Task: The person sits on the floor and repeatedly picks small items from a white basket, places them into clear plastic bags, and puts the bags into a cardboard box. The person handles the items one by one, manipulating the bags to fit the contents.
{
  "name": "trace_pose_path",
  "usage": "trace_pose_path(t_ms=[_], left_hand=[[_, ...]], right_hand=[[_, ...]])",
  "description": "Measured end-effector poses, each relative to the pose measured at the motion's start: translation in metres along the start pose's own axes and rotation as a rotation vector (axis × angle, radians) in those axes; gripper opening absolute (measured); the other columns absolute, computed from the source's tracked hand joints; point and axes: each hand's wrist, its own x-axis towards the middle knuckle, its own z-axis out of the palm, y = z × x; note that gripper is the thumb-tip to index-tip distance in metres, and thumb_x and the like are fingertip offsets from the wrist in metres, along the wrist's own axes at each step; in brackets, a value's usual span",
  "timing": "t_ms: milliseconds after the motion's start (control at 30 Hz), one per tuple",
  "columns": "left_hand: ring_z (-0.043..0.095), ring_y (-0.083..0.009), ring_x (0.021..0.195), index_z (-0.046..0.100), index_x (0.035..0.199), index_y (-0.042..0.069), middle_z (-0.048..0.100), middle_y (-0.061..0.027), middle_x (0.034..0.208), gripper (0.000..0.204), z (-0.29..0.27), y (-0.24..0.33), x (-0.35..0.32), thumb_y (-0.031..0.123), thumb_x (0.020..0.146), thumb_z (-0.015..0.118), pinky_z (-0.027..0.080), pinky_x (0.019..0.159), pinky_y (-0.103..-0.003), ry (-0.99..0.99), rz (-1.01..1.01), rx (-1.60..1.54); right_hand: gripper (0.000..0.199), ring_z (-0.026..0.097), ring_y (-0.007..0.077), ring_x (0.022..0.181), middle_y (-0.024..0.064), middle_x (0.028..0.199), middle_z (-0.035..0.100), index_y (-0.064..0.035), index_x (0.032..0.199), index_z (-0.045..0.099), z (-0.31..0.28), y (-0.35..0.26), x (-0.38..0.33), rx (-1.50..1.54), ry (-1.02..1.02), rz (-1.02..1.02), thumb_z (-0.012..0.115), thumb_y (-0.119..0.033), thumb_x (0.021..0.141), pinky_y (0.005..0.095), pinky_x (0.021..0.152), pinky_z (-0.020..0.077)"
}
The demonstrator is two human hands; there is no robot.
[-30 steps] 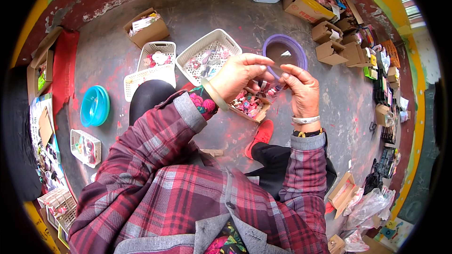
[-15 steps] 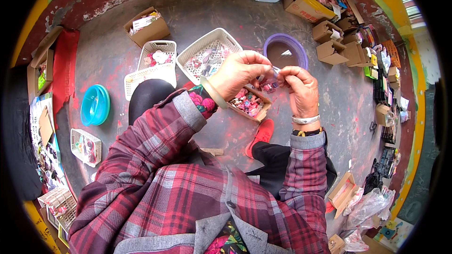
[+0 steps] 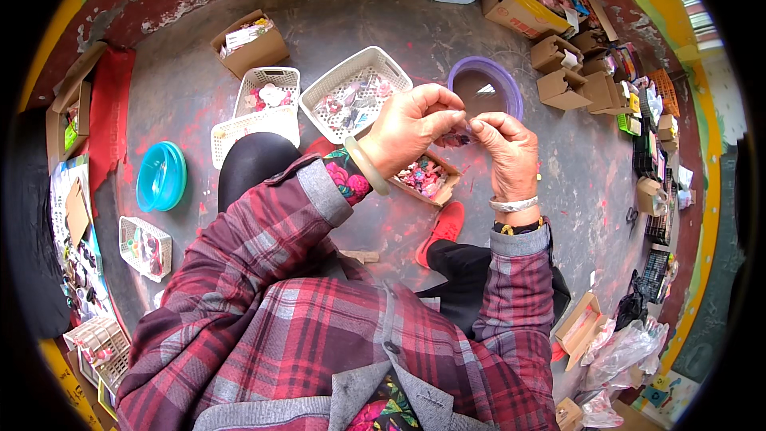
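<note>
My left hand (image 3: 411, 129) is raised in front of me, its thumb and forefinger pinched together. My right hand (image 3: 511, 156) faces it close by, also in a pinch. Between and just below the fingertips hangs what looks like a small clear bag with dark pink pieces in it (image 3: 453, 140), its top edge hidden by my fingers. Under the hands stands a small cardboard box (image 3: 441, 194) full of red, pink and dark little pieces. Beyond my left hand lies a white plastic basket (image 3: 313, 98) holding small packaged items.
A purple basin of water (image 3: 517, 96) stands beyond my right hand. Two smaller white baskets (image 3: 247, 78) and an open carton (image 3: 267, 54) are at the far left, teal basins (image 3: 162, 177) nearer. Boxes and crates (image 3: 562, 86) line the right wall.
My fingertips have come a little closer together, and the pale edge between them no longer shows. The hanging bag has turned and sits slightly higher.
</note>
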Motion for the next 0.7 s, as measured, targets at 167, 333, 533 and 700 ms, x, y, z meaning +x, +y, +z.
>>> trace_pose_path(t_ms=[167, 333, 533, 700], left_hand=[[0.057, -0.0074, 0.07, 0.061, 0.092, 0.0, 0.064, -0.0041, 0.082, 0.014, -0.002, 0.0, 0.001, 0.011, 0.084, 0.061, 0.044, 0.058, -0.019, -0.042, -0.052, 0.003], [0.052, -0.004, 0.06, 0.063, 0.088, 0.003, 0.064, -0.003, 0.077, 0.015, -0.001, 0.005, 0.0, 0.017, 0.084, 0.061, 0.038, 0.05, -0.017, -0.057, -0.089, -0.031], [0.048, -0.0036, 0.052, 0.06, 0.088, 0.004, 0.065, -0.0041, 0.076, 0.021, -0.002, 0.011, -0.001, 0.024, 0.088, 0.056, 0.036, 0.046, -0.017, -0.001, -0.203, 0.055], [0.056, -0.0087, 0.06, 0.057, 0.091, 0.003, 0.064, -0.0086, 0.085, 0.028, 0.0, 0.007, -0.002, 0.031, 0.088, 0.056, 0.045, 0.052, -0.021, -0.034, -0.377, -0.199]], right_hand=[[0.009, 0.053, 0.0049, 0.071, -0.0011, 0.076, 0.062, -0.001, 0.084, 0.065, 0.003, -0.004, -0.001, -0.083, -0.032, -0.054, 0.067, -0.009, 0.079, 0.0183, 0.063, 0.0422], [0.01, 0.053, 0.0046, 0.069, -0.0012, 0.075, 0.062, -0.0009, 0.081, 0.065, -0.001, -0.003, 0.001, -0.101, -0.042, -0.042, 0.068, -0.01, 0.08, 0.0182, 0.061, 0.0421], [0.016, 0.051, 0.0053, 0.059, -0.0021, 0.068, 0.059, -0.0015, 0.077, 0.064, 0.001, -0.007, 0.0, -0.093, -0.007, -0.008, 0.066, -0.017, 0.082, 0.0192, 0.055, 0.0402], [0.023, 0.048, 0.0039, 0.055, -0.0022, 0.063, 0.057, -0.0024, 0.072, 0.062, -0.001, -0.001, 0.003, -0.081, 0.053, 0.051, 0.064, -0.022, 0.084, 0.0187, 0.05, 0.0362]])
